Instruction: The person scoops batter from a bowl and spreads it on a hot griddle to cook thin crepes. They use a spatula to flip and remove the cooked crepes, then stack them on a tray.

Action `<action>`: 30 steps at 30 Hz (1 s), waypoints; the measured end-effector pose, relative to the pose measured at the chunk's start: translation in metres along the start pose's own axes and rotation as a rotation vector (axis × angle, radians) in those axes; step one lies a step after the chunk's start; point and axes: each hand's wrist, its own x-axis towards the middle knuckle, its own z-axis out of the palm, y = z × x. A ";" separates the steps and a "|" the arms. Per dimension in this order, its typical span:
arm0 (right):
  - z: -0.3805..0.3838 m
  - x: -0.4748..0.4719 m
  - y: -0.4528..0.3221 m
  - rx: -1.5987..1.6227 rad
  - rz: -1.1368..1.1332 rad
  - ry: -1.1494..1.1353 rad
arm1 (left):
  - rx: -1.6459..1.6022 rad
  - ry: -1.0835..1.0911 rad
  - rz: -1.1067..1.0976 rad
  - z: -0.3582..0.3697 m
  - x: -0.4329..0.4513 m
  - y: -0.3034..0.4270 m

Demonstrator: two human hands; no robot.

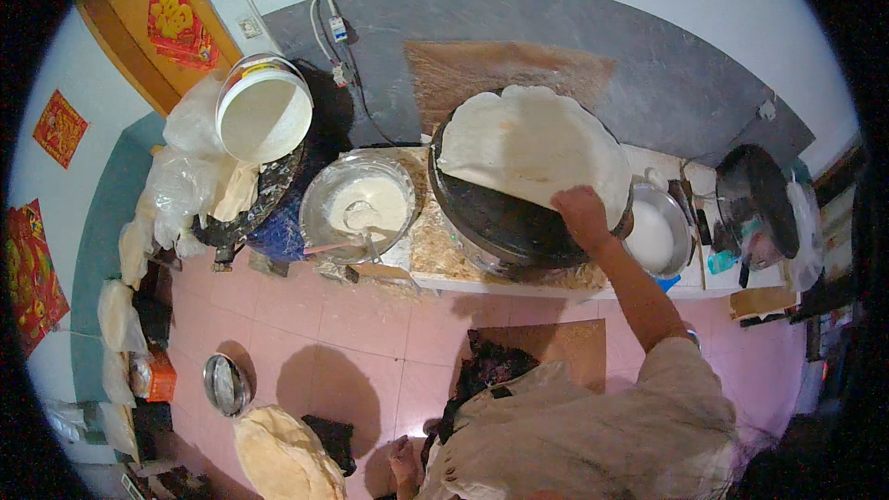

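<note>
My right hand [582,215] grips the near edge of a large, thin, pale pancake [531,139] over a round black griddle [514,229]. The pancake covers the far part of the griddle, with a scalloped far rim and a nearly straight near edge. Bare black surface shows in front of that edge. My fingertips are partly hidden by the back of the hand. Low beside my body hangs my left hand [403,462], away from the counter; its finger position is unclear. A steel bowl of batter [358,205] with a ladle [364,222] stands left of the griddle.
Right of the griddle sits a metal basin [656,229] of white contents. A tilted white bucket [264,118] and plastic bags [184,180] are at left. Stacked flatbreads [285,451] lie low at bottom left, near a metal bowl [226,383]. Cables [358,90] hang on the wall.
</note>
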 end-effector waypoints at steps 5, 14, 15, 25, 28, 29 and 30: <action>-0.039 0.048 0.024 -0.042 -0.019 0.117 | 0.016 -0.054 -0.014 -0.008 0.007 -0.016; -0.058 0.094 0.052 -0.177 0.082 0.058 | 0.095 -0.081 -0.166 -0.028 0.021 -0.041; -0.058 0.100 0.054 -0.142 0.089 0.047 | 0.096 -0.086 -0.171 -0.028 0.022 -0.041; -0.080 0.120 0.066 -0.094 0.191 0.103 | 0.086 -0.126 -0.163 -0.028 0.030 -0.032; -0.083 0.128 0.070 -0.157 0.049 0.313 | 0.085 -0.132 -0.162 -0.027 0.030 -0.030; -0.085 0.131 0.072 -0.150 0.029 0.292 | 0.087 -0.134 -0.162 -0.028 0.031 -0.029; -0.087 0.134 0.075 -0.143 0.009 0.272 | 0.087 -0.140 -0.162 -0.028 0.031 -0.029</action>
